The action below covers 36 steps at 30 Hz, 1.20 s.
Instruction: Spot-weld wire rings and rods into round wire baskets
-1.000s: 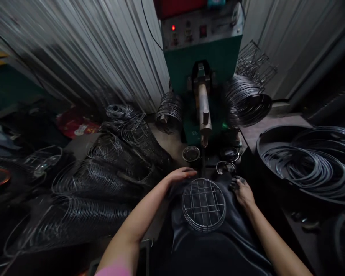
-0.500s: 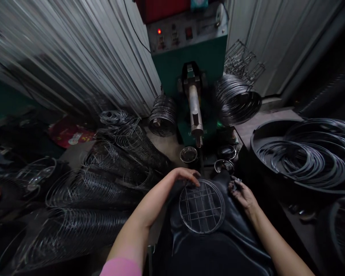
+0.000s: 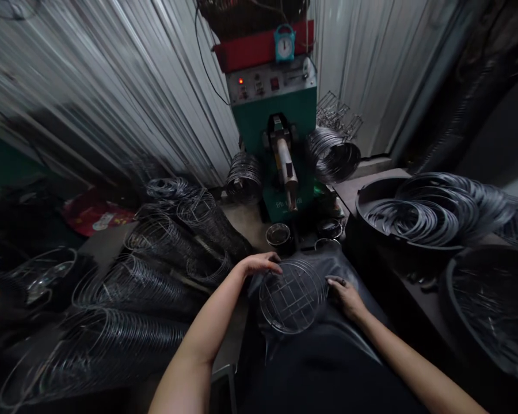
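Observation:
A round wire rack (image 3: 288, 307) with a grid of crossed wires lies over the dark apron (image 3: 354, 333) on my lap, and more than one ring shows at its rim. My left hand (image 3: 261, 263) grips its upper left rim, thumb toward the grid. At the right rim, my right hand (image 3: 346, 294) has its fingers curled and pinched, fingertips close to the wire. Whatever small thing they hold is too dark to make out. Ahead of both hands, the green machine (image 3: 252, 123) points its metal cylinder (image 3: 285, 164) downward, apart from the rack.
Stacks of wire racks (image 3: 129, 330) fill the left side. On the right stand a tub of wire rings (image 3: 414, 221) and a tub of short dark pieces (image 3: 492, 305). Small bowls (image 3: 278, 234) sit below the machine. Wire coils (image 3: 333, 154) hang beside it; a turquoise scale (image 3: 284, 45) is on top.
My right hand has come in from beyond the rack's right side to its rim. My left hand stays on the rack. The view has shifted, showing more of the machine's top.

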### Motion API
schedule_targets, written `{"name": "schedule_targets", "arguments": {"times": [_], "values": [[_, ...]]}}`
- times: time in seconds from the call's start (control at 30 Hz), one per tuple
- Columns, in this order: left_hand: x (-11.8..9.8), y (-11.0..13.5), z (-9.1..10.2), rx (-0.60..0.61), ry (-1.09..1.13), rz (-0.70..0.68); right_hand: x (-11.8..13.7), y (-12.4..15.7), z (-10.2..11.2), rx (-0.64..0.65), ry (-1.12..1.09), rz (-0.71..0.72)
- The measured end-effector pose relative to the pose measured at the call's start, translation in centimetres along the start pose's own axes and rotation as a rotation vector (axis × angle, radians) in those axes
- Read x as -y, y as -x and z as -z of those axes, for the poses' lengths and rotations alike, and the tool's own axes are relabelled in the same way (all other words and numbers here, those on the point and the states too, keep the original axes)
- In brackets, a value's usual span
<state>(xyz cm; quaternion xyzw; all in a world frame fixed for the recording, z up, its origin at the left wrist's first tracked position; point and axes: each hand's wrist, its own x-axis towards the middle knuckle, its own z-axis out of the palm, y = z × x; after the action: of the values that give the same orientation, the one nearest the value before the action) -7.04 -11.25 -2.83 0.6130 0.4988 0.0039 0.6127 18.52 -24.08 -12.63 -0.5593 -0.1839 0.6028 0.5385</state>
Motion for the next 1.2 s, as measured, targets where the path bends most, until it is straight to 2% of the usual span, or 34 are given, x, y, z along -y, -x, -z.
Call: {"name": "schedule_targets", "arguments": {"times": [0.13,0.27,0.37,0.47,0.6,0.73,0.87,0.97,1.07,1.13,1.2], "values": [[1.7,1.2,-0.7,0.01,0.059,0.02,-2.8,2.5,0.4,0.015,0.221,0.14],[2.9,3.6,-1.3,-0.02,0.097,-0.031,-3.7,3.9,0.8,0.092,0.435,0.244],[3.0,5.5,-1.8,-0.077,0.089,-0.054,-2.8,3.9,0.5,0.063,0.485,0.348],[2.8,6.5,-2.2,-0.118,0.094,-0.062,-0.6,3.6,0.6,-0.028,0.52,0.505],[2.7,6.7,-2.8,-0.145,0.12,-0.101,2.5,3.1,2.8,-0.181,0.654,0.685],[1.9,7.0,-3.0,-0.207,0.138,-0.248,2.4,2.7,5.6,-0.247,0.796,0.663],[-0.9,8.5,-2.6,-0.288,-0.053,-0.428,2.0,1.9,6.4,-0.187,0.767,0.665],[-3.9,9.4,-2.5,-0.516,-0.298,-0.551,4.5,2.0,4.9,-0.1,0.706,0.643],[-6.1,8.7,-2.6,-0.763,-0.502,-0.619,9.0,3.3,1.6,0.031,0.665,0.648],[-6.8,7.4,-2.9,-0.849,-0.57,-0.604,12.1,4.2,-1.0,0.133,0.723,0.661],[-7.0,5.8,-3.2,-0.871,-0.596,-0.584,14.6,4.5,-3.6,0.239,0.813,0.654]]}}
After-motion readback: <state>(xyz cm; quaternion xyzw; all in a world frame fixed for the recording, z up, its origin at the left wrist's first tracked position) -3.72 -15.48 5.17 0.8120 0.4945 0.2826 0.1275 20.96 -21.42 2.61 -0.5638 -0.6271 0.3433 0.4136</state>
